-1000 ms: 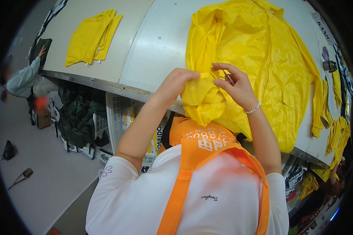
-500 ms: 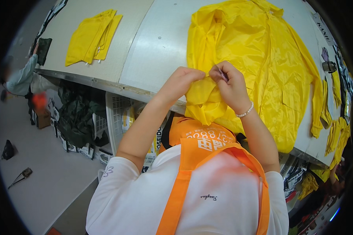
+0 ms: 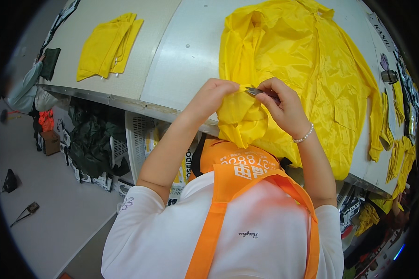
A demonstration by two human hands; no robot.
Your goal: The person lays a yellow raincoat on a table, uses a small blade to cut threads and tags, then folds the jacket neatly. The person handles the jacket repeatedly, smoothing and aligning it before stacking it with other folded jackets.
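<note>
A shiny yellow raincoat [image 3: 307, 79] lies spread on the table, its near left part bunched up at the table's front edge. My left hand [image 3: 217, 95] is closed, pinching a fold of the yellow fabric between thumb and fingers. Just to the right of that pinch, my right hand [image 3: 284, 102] grips small thread snips [image 3: 253, 91]. The metal tips point left at the pinched fabric, close to my left fingertips. Most of the snips' handle is hidden inside my right hand.
Folded yellow garments [image 3: 109, 46] lie on the table's left part. More yellow pieces [image 3: 395, 160] hang at the right edge, near a metal cup [image 3: 390, 77]. Below the table are dark green fabric [image 3: 91, 139] and a white crate [image 3: 137, 135]. Another person's sleeve [image 3: 25, 90] shows at far left.
My right hand has turned and moved slightly right, away from the left fingers. The snips now show with their tips toward the fabric. My left hand keeps its pinch in nearly the same place.
</note>
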